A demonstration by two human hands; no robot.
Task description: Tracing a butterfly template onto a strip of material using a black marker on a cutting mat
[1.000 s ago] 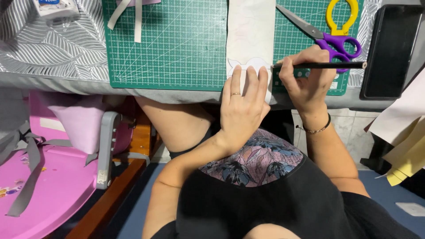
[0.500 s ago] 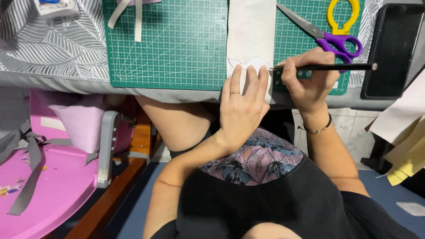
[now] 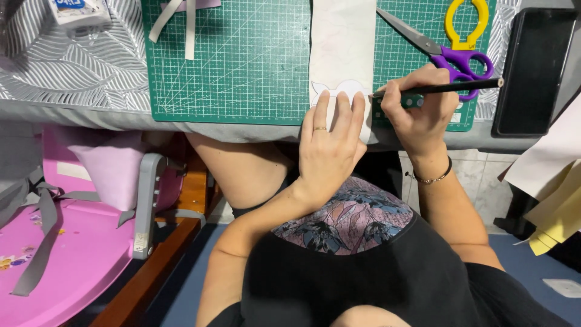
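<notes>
Hands are both busy at the near edge of the desk (image 3: pixel 72 91). The left hand (image 3: pixel 330 145) lies flat, fingers spread a bit, pressing down a small white paper shape (image 3: pixel 339 89) w/ round bumps. That shape sits on a long white strip (image 3: pixel 343 42), which lies on the green cutting mat (image 3: pixel 242 60), close to the mat's near edge. The right hand (image 3: pixel 417 106) is shut tight on a thin black pencil (image 3: pixel 448 88), tip down at the right side of the paper shape, just beside the left fingers. Vs. a sec ago the pencil has slid a little to the right along the shape's edge, and the left hand has not moved. So it looks like the line around the shape is getting longer, bit by bit, but I can't see if it is done. Purple scissors (image 3: pixel 448 51) lie open on the mat near the far right corner, touching a yellow loop tool (image 3: pixel 466 21). A black phone (image 3: pixel 535 66) rests at the right edge of the desk. A pink kid's chair (image 3: pixel 66 242) w/ grey straps stands on the floor, left.
</notes>
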